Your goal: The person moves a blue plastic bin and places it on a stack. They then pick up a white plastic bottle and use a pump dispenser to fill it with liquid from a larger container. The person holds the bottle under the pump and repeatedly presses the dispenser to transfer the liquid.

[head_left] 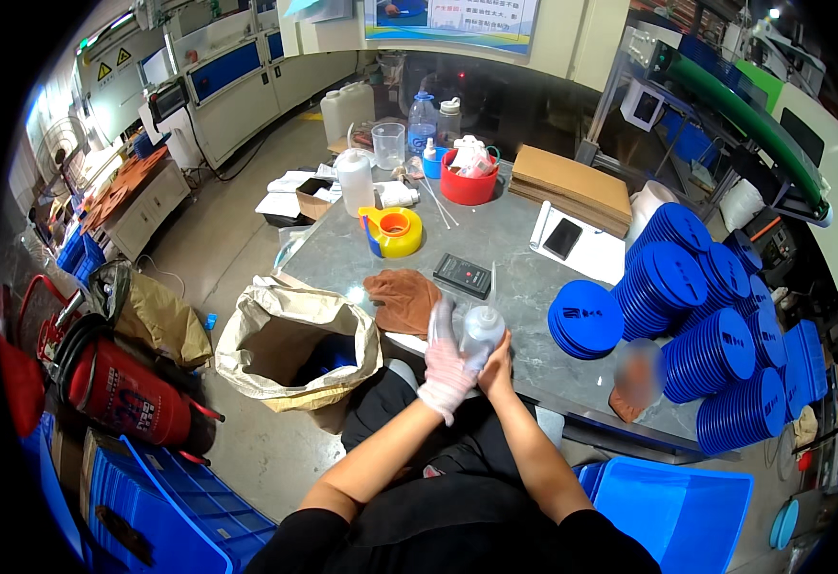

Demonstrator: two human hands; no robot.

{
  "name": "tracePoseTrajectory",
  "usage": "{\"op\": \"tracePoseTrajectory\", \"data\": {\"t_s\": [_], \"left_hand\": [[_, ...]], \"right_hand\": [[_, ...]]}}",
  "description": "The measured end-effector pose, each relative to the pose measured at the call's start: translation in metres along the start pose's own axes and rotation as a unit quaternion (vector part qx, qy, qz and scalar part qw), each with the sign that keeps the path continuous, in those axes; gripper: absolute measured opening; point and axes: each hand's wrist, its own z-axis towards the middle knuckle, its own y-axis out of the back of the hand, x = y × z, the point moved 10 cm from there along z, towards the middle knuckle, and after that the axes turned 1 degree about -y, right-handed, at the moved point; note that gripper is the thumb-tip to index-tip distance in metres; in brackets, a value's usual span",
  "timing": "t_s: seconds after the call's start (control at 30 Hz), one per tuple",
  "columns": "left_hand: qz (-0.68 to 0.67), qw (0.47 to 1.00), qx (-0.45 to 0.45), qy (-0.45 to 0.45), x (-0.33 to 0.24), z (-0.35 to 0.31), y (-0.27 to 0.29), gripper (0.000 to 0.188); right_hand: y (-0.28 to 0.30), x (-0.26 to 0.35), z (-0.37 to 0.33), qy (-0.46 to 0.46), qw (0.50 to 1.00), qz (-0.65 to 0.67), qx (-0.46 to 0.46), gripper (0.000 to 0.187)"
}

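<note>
My right hand (497, 368), bare, is closed around a clear squeeze bottle (482, 330) with a thin upright spout, just over the table's near edge. Close against the bottle's left side is my left hand (446, 364) in a whitish glove with grey fingers. Its fingers point up and away, somewhat blurred, and appear stretched out. A crumpled brown cloth (403, 300) lies just left of the gloved fingers. Beyond the hands sits a small black device (463, 275). To their right stands a short stack of round blue discs (585, 320).
Taller stacks of blue discs (665, 277) crowd the table's right side. An open woven sack (294, 330) stands at left, and a blue bin (672, 512) is low at right. Farther back are a yellow tape roll (395, 232), a red tub (468, 184) and flat cardboard (572, 187).
</note>
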Motion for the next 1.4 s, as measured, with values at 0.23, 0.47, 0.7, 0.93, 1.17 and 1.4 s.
{"op": "tracePoseTrajectory", "data": {"t_s": [0.23,0.47,0.7,0.93,1.17,1.4], "left_hand": [[0.120,0.978,0.168,-0.013,0.042,0.001,-0.048,0.085],[0.102,0.977,0.181,-0.056,0.012,-0.055,-0.029,0.053],[0.128,0.984,0.118,-0.022,0.024,0.010,-0.014,0.070],[0.190,0.962,0.148,-0.128,0.017,0.046,-0.028,0.053],[0.000,0.991,0.022,-0.135,-0.014,0.068,-0.017,0.043],[-0.040,0.979,-0.003,-0.200,-0.050,0.102,0.004,0.045]], "right_hand": [[-0.023,-0.058,0.008,-0.027,0.998,0.032,0.052,0.099],[0.007,-0.051,0.023,-0.157,0.986,-0.050,-0.037,0.106],[-0.008,-0.003,0.022,-0.002,0.998,0.017,0.053,0.093],[-0.012,0.023,0.008,0.014,0.996,-0.011,0.082,0.095],[-0.012,-0.027,0.028,-0.071,0.997,-0.029,0.019,0.099],[-0.022,-0.033,0.050,0.033,0.998,-0.006,0.056,0.110]]}}
